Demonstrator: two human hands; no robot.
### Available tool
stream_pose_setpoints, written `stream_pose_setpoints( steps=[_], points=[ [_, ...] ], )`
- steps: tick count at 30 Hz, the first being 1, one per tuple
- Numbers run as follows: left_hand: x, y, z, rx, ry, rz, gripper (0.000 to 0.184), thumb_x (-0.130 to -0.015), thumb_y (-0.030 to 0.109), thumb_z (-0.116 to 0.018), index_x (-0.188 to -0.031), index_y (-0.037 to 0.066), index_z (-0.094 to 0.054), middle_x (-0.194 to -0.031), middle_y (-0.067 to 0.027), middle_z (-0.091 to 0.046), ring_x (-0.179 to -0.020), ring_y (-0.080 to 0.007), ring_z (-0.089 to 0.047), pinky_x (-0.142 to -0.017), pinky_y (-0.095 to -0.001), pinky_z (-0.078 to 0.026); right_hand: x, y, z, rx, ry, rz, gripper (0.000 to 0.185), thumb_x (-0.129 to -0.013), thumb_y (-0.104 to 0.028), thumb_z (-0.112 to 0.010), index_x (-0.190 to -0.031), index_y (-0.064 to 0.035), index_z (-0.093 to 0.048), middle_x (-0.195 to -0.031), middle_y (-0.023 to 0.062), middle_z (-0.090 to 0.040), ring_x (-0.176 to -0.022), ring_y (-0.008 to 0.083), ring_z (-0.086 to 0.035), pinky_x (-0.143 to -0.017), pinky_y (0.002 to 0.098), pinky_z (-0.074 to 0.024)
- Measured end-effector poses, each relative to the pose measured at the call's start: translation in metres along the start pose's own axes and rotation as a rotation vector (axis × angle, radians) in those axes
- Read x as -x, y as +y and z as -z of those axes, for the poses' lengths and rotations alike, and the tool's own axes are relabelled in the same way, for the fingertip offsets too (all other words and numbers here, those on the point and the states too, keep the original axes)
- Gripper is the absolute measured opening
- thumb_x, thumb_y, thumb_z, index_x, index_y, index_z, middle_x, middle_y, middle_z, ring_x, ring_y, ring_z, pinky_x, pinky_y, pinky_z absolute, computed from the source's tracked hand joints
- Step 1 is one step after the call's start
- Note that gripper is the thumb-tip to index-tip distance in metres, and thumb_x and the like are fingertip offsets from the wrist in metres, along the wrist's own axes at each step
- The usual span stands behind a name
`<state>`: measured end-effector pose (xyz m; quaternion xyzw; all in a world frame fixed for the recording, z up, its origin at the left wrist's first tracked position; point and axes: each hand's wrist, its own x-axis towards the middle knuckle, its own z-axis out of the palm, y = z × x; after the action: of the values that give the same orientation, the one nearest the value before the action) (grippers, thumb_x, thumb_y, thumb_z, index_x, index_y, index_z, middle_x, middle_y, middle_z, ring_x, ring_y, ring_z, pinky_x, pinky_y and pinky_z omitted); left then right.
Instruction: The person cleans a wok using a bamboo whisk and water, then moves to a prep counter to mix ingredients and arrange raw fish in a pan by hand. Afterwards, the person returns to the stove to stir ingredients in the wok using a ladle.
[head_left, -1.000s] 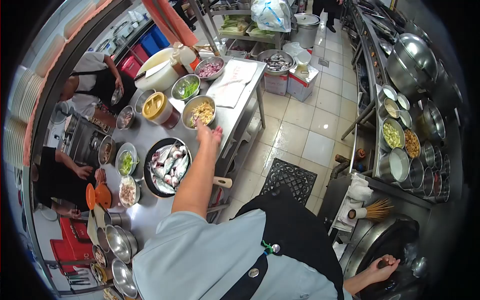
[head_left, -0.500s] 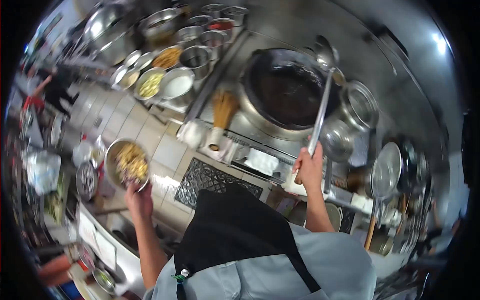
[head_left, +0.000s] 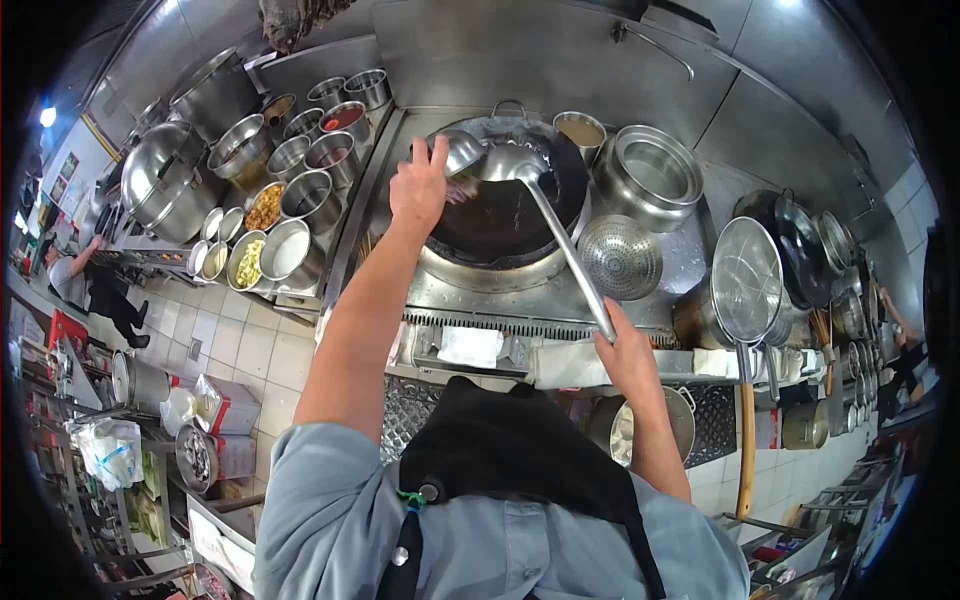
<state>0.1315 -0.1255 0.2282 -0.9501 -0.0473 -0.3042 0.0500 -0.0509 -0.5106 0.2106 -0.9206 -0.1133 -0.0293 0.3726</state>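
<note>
My left hand grips a steel bowl tipped over the left part of the dark wok. Blurred pieces of food show just below the bowl's rim. The bowl's inside is mostly out of sight. In my right hand is the end of a long-handled ladle, its fingers wrapped round the handle. The ladle's head lies over the far part of the wok, close to the bowl.
Left of the stove stand several steel pots, among them one of white contents and a bowl of yellow pieces. Right of the wok are a perforated strainer, a large pot and a mesh skimmer. A person stands far left.
My left hand has brought the bowl from over the floor at left to the wok and tipped it. The ladle's head has swung left over the wok. My view has turned toward the stove.
</note>
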Motion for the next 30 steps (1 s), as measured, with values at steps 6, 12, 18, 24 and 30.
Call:
stream_pose_setpoints(
  steps=[6,12,18,24,30],
  points=[
    [-0.010,0.014,-0.003,0.028,-0.169,-0.128,0.057,-0.095,0.007,-0.054,-0.150,0.011,-0.041,-0.143,-0.0198,-0.048,-0.094,-0.0401,-0.069,-0.081,-0.0475,-0.062,-0.001,0.018,-0.006,-0.085,-0.082,-0.023,0.056,-0.094,-0.013,-0.067,-0.146,-0.0009,-0.049,-0.094,0.0182,-0.071,-0.081,0.0274,-0.071,-0.076,0.0403,-0.0573],
    [0.054,-0.040,-0.011,0.806,0.015,0.648,0.070,-0.086,0.006,-0.065,-0.150,0.007,-0.035,-0.139,-0.0279,-0.047,-0.108,-0.0448,-0.065,-0.085,-0.0503,-0.059,-0.001,-0.005,-0.006,-0.392,-0.497,-0.420,0.055,-0.094,-0.012,-0.060,-0.148,-0.0067,-0.049,-0.064,0.0025,-0.054,-0.042,0.0136,-0.047,-0.039,0.0323,-0.0378],
    [0.195,-0.152,0.068,1.701,0.285,1.425,0.069,-0.091,0.009,-0.051,-0.149,0.016,-0.014,-0.123,-0.0302,-0.050,-0.067,-0.0402,-0.067,-0.050,-0.0478,-0.060,-0.077,0.033,-0.092,-0.408,-0.279,-0.365,0.027,-0.094,-0.023,-0.065,-0.119,-0.0116,-0.060,-0.060,-0.0044,-0.042,-0.041,0.0079,-0.036,-0.035,0.0290,-0.0306],
    [0.427,-0.299,0.273,0.960,1.236,1.460,0.068,-0.092,0.010,-0.054,-0.146,0.010,-0.013,-0.123,-0.0271,-0.051,-0.079,-0.0345,-0.070,-0.052,-0.0451,-0.064,-0.124,-0.070,-0.124,-0.197,-0.382,-0.224,0.045,-0.107,-0.040,-0.051,-0.091,0.0003,-0.062,-0.074,0.0061,-0.054,-0.064,0.0202,-0.047,-0.058,0.0399,-0.0403],
    [0.729,-0.350,0.482,-0.201,2.016,1.539,0.065,-0.088,-0.002,-0.061,-0.140,0.002,-0.023,-0.137,-0.0296,-0.044,-0.106,-0.0386,-0.067,-0.070,-0.0446,-0.066,-0.123,-0.148,-0.183,-0.221,-0.403,-0.133,0.036,-0.105,-0.036,-0.053,-0.094,-0.0027,-0.062,-0.073,0.0042,-0.054,-0.060,0.0172,-0.046,-0.054,0.0367,-0.0382]
  ],
)
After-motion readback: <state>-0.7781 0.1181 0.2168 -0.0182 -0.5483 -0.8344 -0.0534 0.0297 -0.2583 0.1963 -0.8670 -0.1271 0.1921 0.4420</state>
